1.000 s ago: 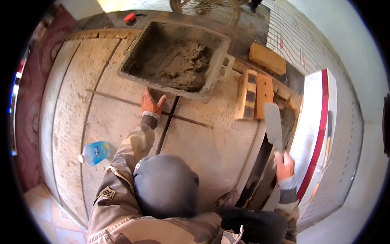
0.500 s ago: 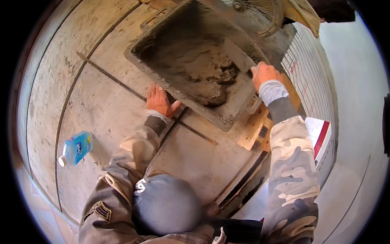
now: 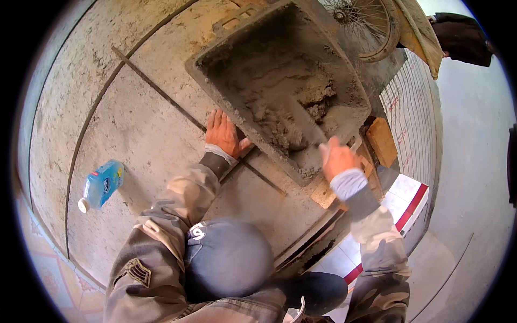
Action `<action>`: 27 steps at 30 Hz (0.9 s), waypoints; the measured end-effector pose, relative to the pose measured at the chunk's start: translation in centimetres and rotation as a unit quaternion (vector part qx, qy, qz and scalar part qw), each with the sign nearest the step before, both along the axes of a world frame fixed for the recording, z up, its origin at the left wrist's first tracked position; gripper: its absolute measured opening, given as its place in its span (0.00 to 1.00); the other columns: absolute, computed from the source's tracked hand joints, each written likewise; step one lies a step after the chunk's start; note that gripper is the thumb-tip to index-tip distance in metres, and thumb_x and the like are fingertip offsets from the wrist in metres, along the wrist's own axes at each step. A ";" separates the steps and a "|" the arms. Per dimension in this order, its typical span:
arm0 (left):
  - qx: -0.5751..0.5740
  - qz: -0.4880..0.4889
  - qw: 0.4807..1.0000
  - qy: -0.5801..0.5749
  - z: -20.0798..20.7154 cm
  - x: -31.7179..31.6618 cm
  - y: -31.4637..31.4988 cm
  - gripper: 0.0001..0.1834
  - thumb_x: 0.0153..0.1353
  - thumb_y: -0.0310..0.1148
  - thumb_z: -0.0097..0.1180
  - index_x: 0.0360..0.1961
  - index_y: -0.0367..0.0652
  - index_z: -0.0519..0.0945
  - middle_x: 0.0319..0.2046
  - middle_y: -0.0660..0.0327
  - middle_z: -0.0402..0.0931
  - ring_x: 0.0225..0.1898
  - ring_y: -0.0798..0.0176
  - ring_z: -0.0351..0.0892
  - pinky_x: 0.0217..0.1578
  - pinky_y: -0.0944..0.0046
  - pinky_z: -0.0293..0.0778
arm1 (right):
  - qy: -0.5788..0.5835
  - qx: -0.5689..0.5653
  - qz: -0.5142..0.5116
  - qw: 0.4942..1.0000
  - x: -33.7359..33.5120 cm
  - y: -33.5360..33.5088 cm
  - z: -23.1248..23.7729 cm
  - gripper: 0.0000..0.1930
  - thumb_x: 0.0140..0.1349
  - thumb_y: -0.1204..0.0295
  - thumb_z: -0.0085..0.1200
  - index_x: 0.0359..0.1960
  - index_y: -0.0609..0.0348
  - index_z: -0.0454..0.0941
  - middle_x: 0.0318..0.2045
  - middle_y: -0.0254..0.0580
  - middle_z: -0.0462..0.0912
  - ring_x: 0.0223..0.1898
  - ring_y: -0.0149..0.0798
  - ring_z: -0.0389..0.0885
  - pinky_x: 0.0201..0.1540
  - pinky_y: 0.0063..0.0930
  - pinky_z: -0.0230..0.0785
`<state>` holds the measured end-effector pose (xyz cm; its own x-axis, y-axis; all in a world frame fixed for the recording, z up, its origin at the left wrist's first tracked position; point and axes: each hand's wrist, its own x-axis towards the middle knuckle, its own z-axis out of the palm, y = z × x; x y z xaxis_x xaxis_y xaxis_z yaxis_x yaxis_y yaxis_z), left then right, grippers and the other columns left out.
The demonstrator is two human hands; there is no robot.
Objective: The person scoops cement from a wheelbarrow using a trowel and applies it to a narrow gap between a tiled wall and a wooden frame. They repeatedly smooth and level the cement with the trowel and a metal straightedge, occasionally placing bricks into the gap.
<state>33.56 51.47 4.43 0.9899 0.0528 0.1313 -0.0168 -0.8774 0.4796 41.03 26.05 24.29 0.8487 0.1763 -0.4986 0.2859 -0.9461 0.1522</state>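
Observation:
A grey plastic tub (image 3: 210, 89), caked with mortar, stands tilted across the boards ahead of me. Damp grey mortar (image 3: 269, 116) is heaped inside it. My right hand (image 3: 340, 160) is closed at the tub's near right corner, gripping a trowel (image 3: 304, 121) whose blade lies in the mortar, smeared by motion; its handle is hidden in my fingers. My left hand (image 3: 223, 134) lies flat with fingers stretched out on the dusty boards, against the tub's near left side. Its thumb points toward the tub.
A clear bottle of blue liquid (image 3: 103, 184) lies on the boards at left. Wooden blocks (image 3: 381, 141), stacked white tiles (image 3: 407, 196) and boxes (image 3: 412, 102) stand at right. A spoked wheel (image 3: 371, 27) is at the far side, with a person's dark sleeve (image 3: 460, 37) beyond. A thin strip (image 3: 161, 91) crosses the boards.
My right hand has drawn the trowel nearer and a little left, its blade moving from the tub's right wall into the mortar. My left hand stays planted; the whole view has shifted slightly.

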 end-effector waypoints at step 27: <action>-0.004 0.008 1.000 -0.006 0.8 -0.8 0.5 0.41 0.44 0.53 0.68 0.50 0.28 0.74 0.54 0.40 0.72 0.62 0.39 0.66 0.66 0.41 0.56 | 0.373 0.431 -0.255 0.781 8.0 9.6 -4.0 0.19 0.71 0.55 0.50 0.30 0.59 0.70 0.12 0.31 0.66 0.09 0.23 0.59 0.10 0.24 0.52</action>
